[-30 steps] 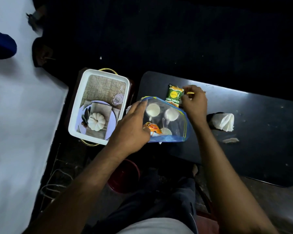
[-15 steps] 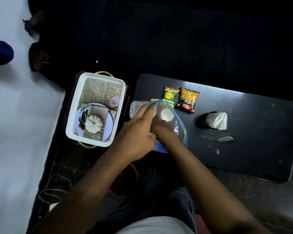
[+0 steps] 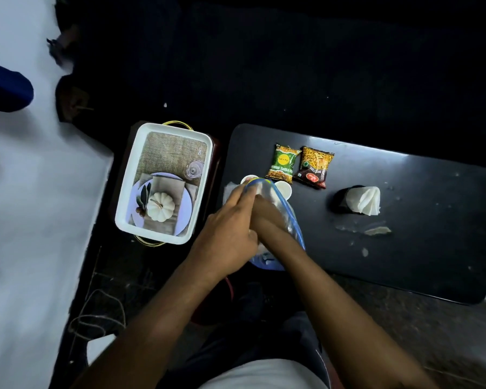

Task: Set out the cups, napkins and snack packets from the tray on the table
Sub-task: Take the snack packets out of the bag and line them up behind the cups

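On black table (image 3: 404,248) | two snack packets (image 3: 299,167) | hands' grip in bag (image 3: 291,220) unclear

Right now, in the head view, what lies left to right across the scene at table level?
white tray → left hand at the clear bag → green snack packet → red snack packet → napkin holder

view: head cam, single
angle: steep downward, facing forward over own arms
range: close to table (image 3: 404,220)
left edge: tray (image 3: 129,192)
overlap: none
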